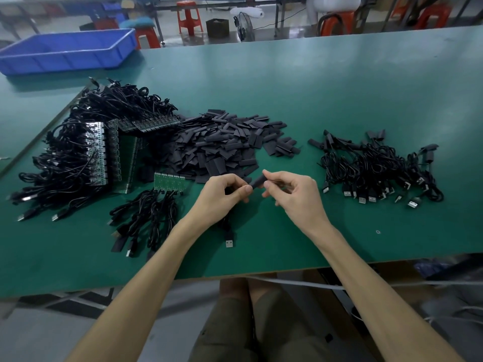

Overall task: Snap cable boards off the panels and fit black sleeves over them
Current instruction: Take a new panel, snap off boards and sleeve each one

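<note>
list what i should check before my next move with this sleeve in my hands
1. The sleeve is pinched firmly by the right hand: ok.
2. The left hand grips the cable: ok.
3. The board end is lined up with the sleeve mouth: cannot tell, the fingers hide it.
4. The USB plug lies on the table, apart from the other bundles: ok.
5. The finished pile on the right has bare table beside it for the drop: ok.
6. The sleeve pile lies just ahead of the hands: ok.
</note>
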Demonstrator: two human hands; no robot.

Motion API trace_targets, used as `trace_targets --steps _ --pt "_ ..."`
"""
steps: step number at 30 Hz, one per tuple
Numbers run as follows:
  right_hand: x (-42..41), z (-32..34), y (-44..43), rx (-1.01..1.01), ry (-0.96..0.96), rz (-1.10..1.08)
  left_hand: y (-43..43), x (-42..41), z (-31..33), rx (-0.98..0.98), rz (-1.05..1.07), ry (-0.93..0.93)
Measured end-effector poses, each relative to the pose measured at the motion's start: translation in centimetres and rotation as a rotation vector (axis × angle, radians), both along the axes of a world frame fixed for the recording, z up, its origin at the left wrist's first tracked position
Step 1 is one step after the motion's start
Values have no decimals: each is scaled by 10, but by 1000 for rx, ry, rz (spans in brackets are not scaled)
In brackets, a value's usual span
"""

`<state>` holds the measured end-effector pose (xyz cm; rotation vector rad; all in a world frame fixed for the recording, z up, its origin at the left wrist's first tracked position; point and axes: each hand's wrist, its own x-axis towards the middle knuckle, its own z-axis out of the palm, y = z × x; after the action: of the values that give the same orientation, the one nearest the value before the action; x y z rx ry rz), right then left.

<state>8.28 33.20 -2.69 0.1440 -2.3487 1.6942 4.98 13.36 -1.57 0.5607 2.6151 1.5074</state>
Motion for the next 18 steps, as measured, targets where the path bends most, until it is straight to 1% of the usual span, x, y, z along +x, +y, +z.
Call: trace_targets --steps 2,6,8,10,12,15,18 --pt "0 0 0 -28 -14 9 0 0 -1 5 -1 -2" --pt "-5 1 2 -159 -95 17 2 -1 1 8 -35 8" --pt "-7 2 3 -172 -129 29 1 -1 0 15 -63 6" --pt "-7 1 4 -207 -132 36 0 -1 0 15 -74 18" --pt "-6 2 7 -307 -118 16 -1 -2 -1 -6 -61 41" --pt "-5 3 12 -460 -92 -39 -2 -3 2 -57 -18 -33" --pt "-5 4 13 -521 -78 -44 -1 -6 11 -156 -25 -110"
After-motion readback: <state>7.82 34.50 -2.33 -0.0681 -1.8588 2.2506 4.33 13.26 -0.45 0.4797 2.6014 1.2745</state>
